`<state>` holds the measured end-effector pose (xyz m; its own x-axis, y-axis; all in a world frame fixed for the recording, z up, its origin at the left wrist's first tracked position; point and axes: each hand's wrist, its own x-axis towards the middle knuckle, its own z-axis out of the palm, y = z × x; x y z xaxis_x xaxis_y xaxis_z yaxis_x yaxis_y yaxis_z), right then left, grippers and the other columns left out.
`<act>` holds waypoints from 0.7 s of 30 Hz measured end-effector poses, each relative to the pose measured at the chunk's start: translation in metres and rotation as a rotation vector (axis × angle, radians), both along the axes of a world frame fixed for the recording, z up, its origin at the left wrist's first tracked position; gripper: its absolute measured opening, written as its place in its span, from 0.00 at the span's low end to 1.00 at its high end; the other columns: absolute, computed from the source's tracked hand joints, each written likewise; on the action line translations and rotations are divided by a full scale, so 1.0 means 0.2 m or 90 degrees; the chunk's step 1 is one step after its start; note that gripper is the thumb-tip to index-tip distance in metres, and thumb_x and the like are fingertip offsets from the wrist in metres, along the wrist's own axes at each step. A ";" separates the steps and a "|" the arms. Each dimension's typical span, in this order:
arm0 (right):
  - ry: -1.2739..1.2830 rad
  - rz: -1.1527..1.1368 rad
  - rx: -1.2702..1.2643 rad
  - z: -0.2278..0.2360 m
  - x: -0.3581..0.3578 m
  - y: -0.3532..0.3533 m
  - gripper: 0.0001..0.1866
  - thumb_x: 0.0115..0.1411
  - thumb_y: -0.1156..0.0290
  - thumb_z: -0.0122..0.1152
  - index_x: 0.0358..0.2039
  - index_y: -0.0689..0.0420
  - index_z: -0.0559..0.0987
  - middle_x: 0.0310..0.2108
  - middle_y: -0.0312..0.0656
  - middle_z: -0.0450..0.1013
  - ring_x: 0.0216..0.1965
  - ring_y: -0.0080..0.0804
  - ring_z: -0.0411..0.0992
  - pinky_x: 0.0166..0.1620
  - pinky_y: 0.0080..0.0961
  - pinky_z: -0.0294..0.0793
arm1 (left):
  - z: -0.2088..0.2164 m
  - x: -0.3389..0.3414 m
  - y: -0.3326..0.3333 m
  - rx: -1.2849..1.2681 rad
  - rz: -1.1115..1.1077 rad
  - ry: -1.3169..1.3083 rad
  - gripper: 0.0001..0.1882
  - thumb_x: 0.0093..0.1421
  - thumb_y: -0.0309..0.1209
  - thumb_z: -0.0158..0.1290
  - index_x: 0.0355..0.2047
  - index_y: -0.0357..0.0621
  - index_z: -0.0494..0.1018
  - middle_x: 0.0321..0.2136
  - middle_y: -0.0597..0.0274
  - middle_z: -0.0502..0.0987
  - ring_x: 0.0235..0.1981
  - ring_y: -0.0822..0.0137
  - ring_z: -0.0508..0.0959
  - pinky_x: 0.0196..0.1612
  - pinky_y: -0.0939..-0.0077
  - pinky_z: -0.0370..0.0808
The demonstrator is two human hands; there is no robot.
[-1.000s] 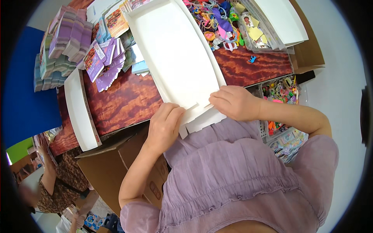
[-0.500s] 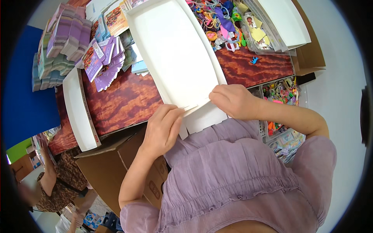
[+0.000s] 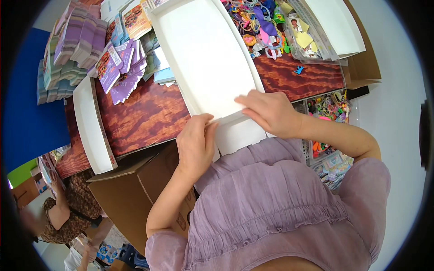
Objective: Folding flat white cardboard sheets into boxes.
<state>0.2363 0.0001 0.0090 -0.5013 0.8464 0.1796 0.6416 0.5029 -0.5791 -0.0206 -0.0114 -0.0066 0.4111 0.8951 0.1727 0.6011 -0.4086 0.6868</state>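
Observation:
In front of me a long, shallow white cardboard box (image 3: 208, 58) lies on the table, its near end toward my body. A second white cardboard layer shows along its right side, and a notched white flap (image 3: 239, 134) sticks out from the near end over the table edge. My left hand (image 3: 196, 142) pinches the box's near left corner between thumb and fingers. At the near right, my right hand (image 3: 273, 114) grips the end wall, fingers over the inside and thumb on the outside. The box's inside is bare white.
Purple card packs (image 3: 122, 67) and tall stacks of packs (image 3: 74, 38) stand at left, beside a narrow white tray (image 3: 92, 124). Colourful small toys (image 3: 264, 27) and a clear bin (image 3: 307, 40) lie at far right. A brown carton (image 3: 131, 189) stands below the table; another person (image 3: 68, 212) is at lower left.
My right hand has shifted left along the near end wall, its fingers now reaching inside the box. The left hand has turned more upright at the corner. The end wall now stands straighter.

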 end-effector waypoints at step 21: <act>0.057 0.094 0.085 -0.13 -0.21 0.04 0.06 0.52 0.75 0.60 0.32 0.58 0.76 0.32 0.40 0.67 0.37 0.40 0.69 0.37 0.34 0.67 | 0.00 0.07 -0.04 0.133 -0.047 0.101 0.11 0.59 0.19 0.58 0.43 0.37 0.76 0.54 0.51 0.75 0.46 0.52 0.78 0.43 0.65 0.78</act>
